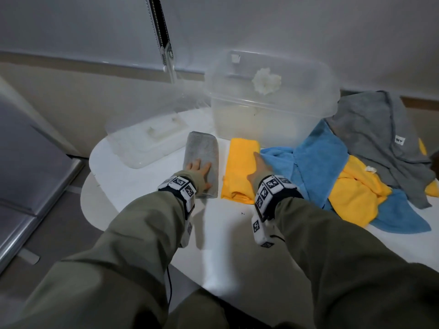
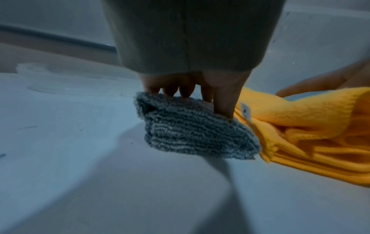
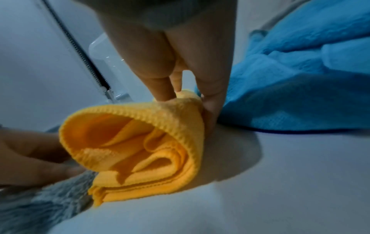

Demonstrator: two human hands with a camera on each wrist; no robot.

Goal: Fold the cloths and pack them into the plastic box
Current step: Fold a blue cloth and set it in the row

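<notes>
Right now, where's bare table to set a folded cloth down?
Free: the near strip of white table in front of the folded grey cloth and folded yellow cloth, between the sleeves; also the near-left edge beside the lid. Crowded: the right side, under the loose cloth pile, and behind, by the plastic box.

Folded grey cloth [image 1: 202, 160] under the left fingers [image 1: 198, 166]; folded yellow cloth [image 1: 240, 172] just right of them; plastic box [image 1: 273, 110] beyond both fingertips; cloth heap [image 1: 356, 162] right of the right fingers [image 1: 257, 160].
</notes>
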